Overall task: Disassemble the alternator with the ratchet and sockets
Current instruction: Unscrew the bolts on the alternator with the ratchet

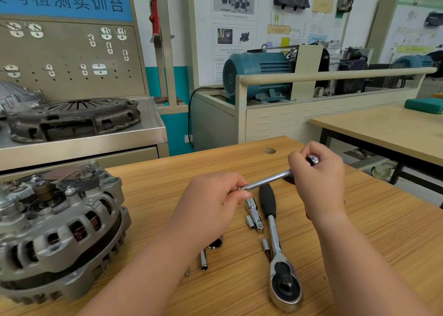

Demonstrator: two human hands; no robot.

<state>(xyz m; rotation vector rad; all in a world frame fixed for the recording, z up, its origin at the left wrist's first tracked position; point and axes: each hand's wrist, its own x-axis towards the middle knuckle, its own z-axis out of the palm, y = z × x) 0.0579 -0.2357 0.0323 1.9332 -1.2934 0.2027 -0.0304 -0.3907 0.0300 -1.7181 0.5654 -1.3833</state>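
Gripping a chrome extension bar [268, 179] at both ends, the hands hang just above the wooden table [153, 186]. The left hand [211, 203] pinches the near end between thumb and curled fingers, so the tip is covered. The right hand [316, 179] is curled round the far end. A chrome knob shows past the knuckles, but the fingers hide what it is. A dark shape under that hand is too covered to make out. The ratchet [274, 239] lies untouched on the table below the bar, black grip pointing away, head nearest the camera. Just left of its shaft lie a jointed chrome adapter [254, 213], a short socket [250, 222] beside that, and a small socket [266, 245] lower down. A slim deep socket [203, 259] lies by the left forearm, and the wrist half hides a larger socket [215, 242]. The alternator [55, 227] sits at the table's left edge, well apart from the hands, its near side cut off by the frame. Beyond are a worn clutch cover [74, 119] on a steel bench and a blue-green motor [259, 75], both slightly blurred.
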